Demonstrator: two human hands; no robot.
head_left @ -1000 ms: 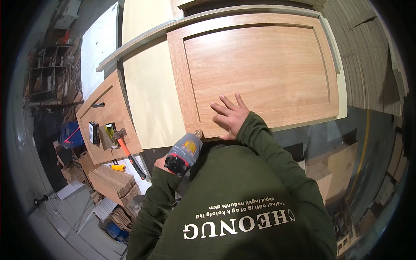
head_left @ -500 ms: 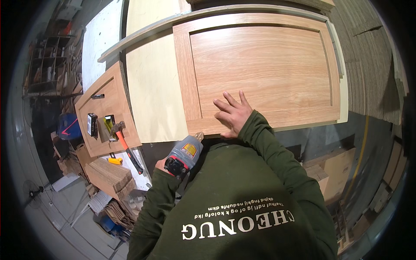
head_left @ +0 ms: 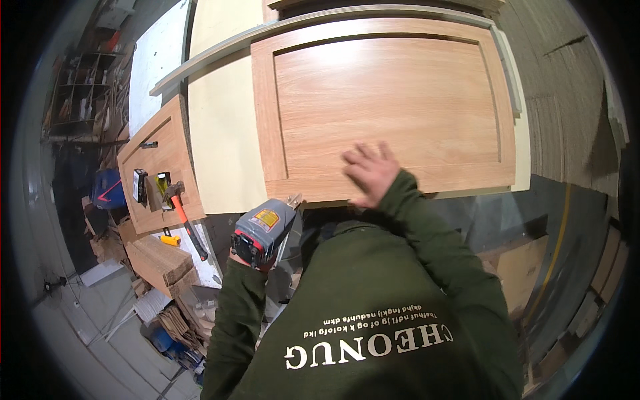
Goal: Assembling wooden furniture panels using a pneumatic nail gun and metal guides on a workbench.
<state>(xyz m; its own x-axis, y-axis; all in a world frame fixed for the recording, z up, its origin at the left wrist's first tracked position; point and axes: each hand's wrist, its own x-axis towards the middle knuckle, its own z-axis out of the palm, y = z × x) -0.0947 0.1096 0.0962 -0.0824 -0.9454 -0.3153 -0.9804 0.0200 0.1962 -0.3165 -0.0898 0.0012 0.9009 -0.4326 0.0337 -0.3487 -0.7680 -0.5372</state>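
A grey nail gun [head_left: 267,223] with a yellow label is gripped in my left hand [head_left: 235,259], whose fingers are mostly hidden beneath it. The gun's metal nose reaches the near edge of a framed wooden door panel [head_left: 387,100], close to its near left corner. Whether the nose touches the wood I cannot tell. Over the panel's near side, right of the gun, my right hand [head_left: 373,175] is spread with fingers apart, slightly blurred, and holds nothing.
A pale board [head_left: 227,133] lies under the panel, with a long strip [head_left: 213,57] along the far side. At left, a smaller panel [head_left: 157,160] carries a hammer [head_left: 187,220] and small boxes [head_left: 139,186]. Stacked brown boards [head_left: 160,260] stand below it.
The panel and bench sit further left in the picture. My right hand has shifted slightly and looks blurred. My left hand still holds the nail gun, its nose by the panel's near edge.
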